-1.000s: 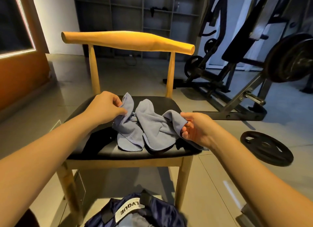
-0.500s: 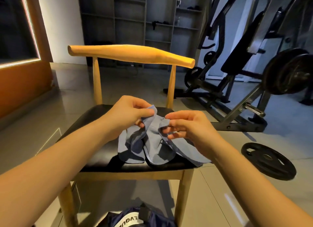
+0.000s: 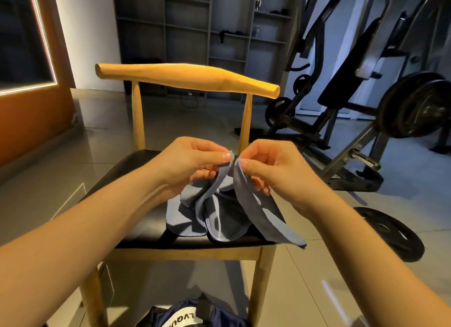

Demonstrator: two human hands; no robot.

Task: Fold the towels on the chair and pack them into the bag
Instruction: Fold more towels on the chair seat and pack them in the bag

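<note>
Both hands have come together at frame centre since a second ago, lifting two corners of the blue towel (image 3: 219, 217) until they nearly meet. The left hand (image 3: 192, 165) and right hand (image 3: 273, 170) each keep a grip pinched on a corner. The rest droops onto the chair (image 3: 188, 79) seat. A first fold looks underway. The bag (image 3: 185, 318) waits at the bottom edge.

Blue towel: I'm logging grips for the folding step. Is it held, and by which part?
The left hand and the right hand each pinch the blue towel at its top edge, close together; the rest hangs onto the chair seat.
</note>
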